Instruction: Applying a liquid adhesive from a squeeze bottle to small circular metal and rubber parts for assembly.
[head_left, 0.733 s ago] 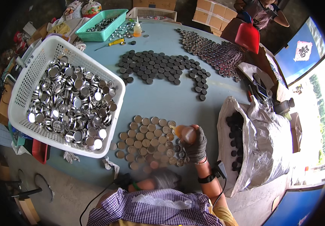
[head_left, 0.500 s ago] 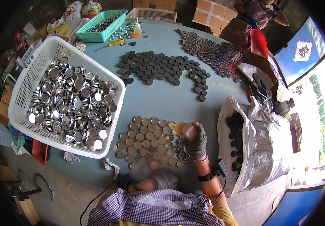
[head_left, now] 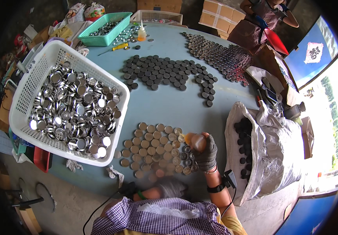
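My right hand (head_left: pixel 206 153), in a dark grey glove, grips a small orange squeeze bottle (head_left: pixel 194 140) tilted with its tip toward the right end of a cluster of round metal caps (head_left: pixel 153 148) laid flat on the blue table (head_left: pixel 165 105). My left hand (head_left: pixel 169 187), also gloved, rests at the near table edge just below the cluster, holding nothing that I can see. Its fingers are blurred.
A white basket (head_left: pixel 28 98) full of shiny metal caps stands at the left. Dark round discs (head_left: pixel 165 72) and more caps (head_left: pixel 220 56) lie farther back. A grey sack (head_left: pixel 270 152) with black discs sits at the right. A green basket (head_left: pixel 106 27) and a person (head_left: pixel 261 23) are at the far side.
The right hand with the bottle has shifted slightly along the right edge of the cap cluster. Everything else looks the same.
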`<state>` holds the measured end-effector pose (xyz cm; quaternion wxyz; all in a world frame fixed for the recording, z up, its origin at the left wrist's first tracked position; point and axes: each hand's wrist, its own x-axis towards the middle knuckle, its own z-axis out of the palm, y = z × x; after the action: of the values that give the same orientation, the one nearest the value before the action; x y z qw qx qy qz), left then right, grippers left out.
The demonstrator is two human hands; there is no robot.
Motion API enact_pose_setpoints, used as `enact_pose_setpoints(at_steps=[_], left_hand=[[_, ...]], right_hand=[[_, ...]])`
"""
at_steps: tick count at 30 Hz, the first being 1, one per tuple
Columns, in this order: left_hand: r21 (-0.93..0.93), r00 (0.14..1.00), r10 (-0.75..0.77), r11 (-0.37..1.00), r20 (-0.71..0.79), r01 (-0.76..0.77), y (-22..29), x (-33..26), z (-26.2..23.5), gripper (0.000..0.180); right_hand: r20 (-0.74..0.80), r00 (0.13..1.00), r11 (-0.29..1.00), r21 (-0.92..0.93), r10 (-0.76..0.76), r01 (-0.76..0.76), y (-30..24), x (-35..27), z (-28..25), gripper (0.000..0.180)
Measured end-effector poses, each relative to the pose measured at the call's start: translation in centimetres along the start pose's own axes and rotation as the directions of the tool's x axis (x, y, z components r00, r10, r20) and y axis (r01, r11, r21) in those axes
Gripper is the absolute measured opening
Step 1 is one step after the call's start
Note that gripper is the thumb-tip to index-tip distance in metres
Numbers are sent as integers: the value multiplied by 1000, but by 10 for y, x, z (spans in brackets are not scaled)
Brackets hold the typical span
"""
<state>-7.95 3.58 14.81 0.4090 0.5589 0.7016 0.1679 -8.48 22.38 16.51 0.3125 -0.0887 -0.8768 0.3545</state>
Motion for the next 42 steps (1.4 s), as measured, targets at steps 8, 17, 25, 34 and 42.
enact_pose_setpoints(at_steps=[8,17,25,34,42], left_hand=[[-25,999,-2,1000,44,3,-4,-1,1,27],[-45,999,2,999,49,0,4,-11,-14,26],[-50,999,-5,999,32,7,-5,-5,4,26],[-12,994,36,999,-101,-38,-38,31,67,23],[16,992,25,1000,-121,-23,-39,34,69,24]], right_hand=[[29,998,998,45,-54,52,-3,0,5,58],[11,1000,999,47,-17,17,8,6,14,57],[-7,1000,997,72,25,-25,0,3,9,58],[37,998,983,174,48,-54,-20,-13,4,54],[27,999,999,37,-31,30,-6,-15,14,53]])
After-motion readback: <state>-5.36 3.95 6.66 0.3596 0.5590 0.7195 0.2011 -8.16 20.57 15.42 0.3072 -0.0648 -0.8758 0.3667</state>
